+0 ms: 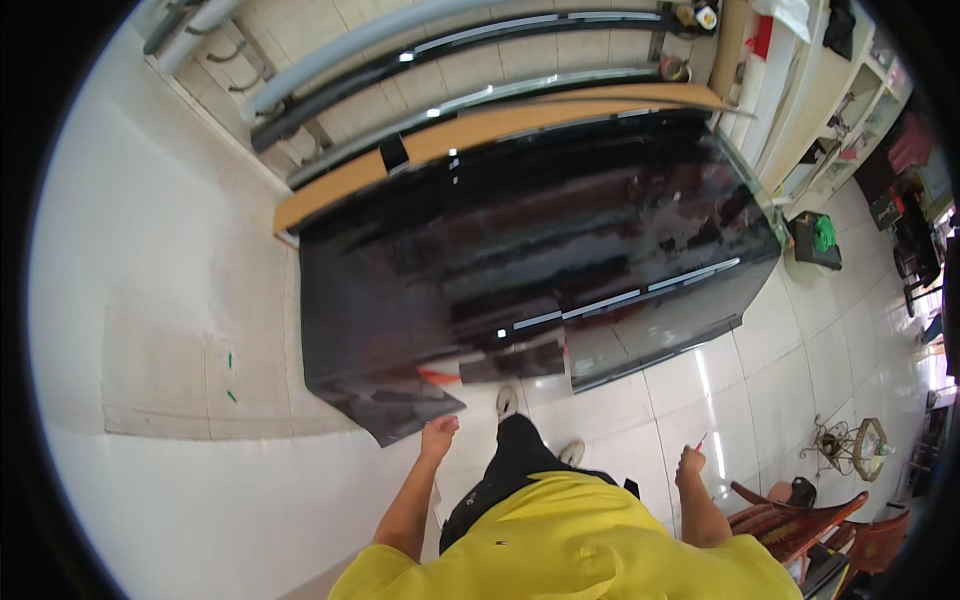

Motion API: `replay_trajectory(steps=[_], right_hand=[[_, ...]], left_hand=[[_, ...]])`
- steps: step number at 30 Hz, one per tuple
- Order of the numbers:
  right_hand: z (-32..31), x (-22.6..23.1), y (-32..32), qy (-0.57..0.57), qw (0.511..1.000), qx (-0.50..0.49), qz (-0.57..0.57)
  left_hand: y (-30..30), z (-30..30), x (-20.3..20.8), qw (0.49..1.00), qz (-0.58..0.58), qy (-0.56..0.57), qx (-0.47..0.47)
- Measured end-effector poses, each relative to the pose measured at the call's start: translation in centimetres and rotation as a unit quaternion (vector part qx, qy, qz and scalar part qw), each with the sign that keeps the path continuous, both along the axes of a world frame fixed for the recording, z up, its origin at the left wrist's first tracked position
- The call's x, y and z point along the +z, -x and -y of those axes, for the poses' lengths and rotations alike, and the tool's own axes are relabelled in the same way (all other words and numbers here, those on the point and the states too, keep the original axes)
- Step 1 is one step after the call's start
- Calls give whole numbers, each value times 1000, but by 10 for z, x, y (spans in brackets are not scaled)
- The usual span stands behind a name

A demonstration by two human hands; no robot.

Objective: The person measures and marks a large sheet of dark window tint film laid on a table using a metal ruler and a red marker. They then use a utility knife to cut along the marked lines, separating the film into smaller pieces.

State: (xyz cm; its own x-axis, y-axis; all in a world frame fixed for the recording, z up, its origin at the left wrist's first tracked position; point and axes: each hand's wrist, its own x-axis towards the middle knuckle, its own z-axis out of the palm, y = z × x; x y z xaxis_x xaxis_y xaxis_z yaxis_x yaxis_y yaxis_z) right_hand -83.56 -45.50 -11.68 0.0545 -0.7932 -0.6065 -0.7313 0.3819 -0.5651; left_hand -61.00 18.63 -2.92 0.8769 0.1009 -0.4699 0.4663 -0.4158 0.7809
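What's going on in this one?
A person in a yellow shirt stands before a large, glossy dark sheet spread out in front of them. The right hand holds a slim red tool, away from the sheet. The left hand is beside the sheet's near left corner; whether it touches is unclear.

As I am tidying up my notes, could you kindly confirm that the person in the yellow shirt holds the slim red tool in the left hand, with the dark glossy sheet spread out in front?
Not quite: the head view shows the slim red tool in the right hand, not the left. The rest stands.
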Motion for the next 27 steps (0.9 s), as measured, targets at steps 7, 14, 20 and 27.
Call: replay_trajectory(steps=[7,14,20,27], right_hand=[[-54,8,-22,69,994,49,-71],[-163,-2,-67,97,982,82,-141],[-264,89,-117,87,973,188,-103],[-326,164,-64,9,971,132,-199]], left_hand=[[-255,56,124,963,200,-70,-169],[-512,116,203,853,391,-163,-304],[-714,197,187,754,486,-266,-354],[-846,262,177,723,362,-401,-430]])
